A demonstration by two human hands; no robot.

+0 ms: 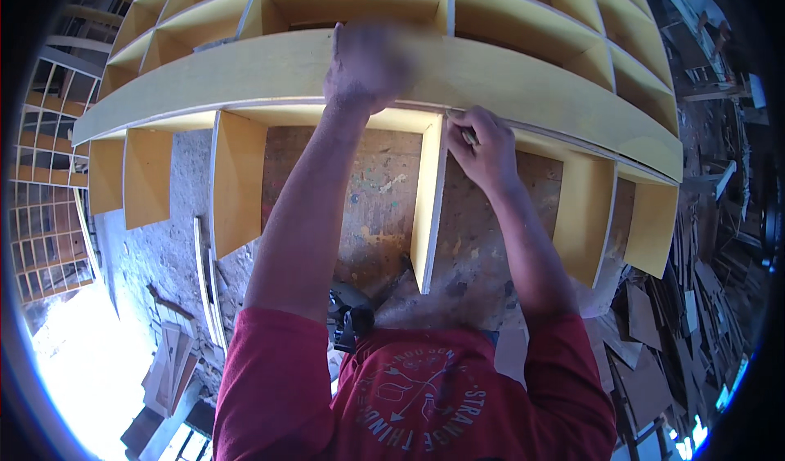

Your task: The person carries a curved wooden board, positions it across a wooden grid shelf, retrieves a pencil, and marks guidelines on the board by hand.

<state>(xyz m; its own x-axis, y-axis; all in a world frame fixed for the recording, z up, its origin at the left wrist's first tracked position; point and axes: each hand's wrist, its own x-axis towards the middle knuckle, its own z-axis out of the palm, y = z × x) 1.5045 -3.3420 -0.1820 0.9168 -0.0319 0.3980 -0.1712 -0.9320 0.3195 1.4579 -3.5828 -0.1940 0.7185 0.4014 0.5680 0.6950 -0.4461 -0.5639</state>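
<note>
A large yellow wooden grid frame (523, 77) spreads out before me, its long curving board (245, 69) running from left to right. My left hand (360, 73) is over this board, left of the middle; its fingers are smeared, so any grip is hidden. Just below the board's near edge, my right hand (484, 146) is closed in a pinch at the top of an upright divider (431, 208). Something small and yellowish shows between its fingers, too little to name. The divider joins the long board right beside my fingertips.
More dividers (237, 179) stick out toward me on both sides. A paint-stained wooden surface (380, 191) lies beneath. Scrap boards (654, 355) are heaped at the lower right, with wood pieces (173, 359) at the lower left. Another lattice frame (49, 232) stands at the far left.
</note>
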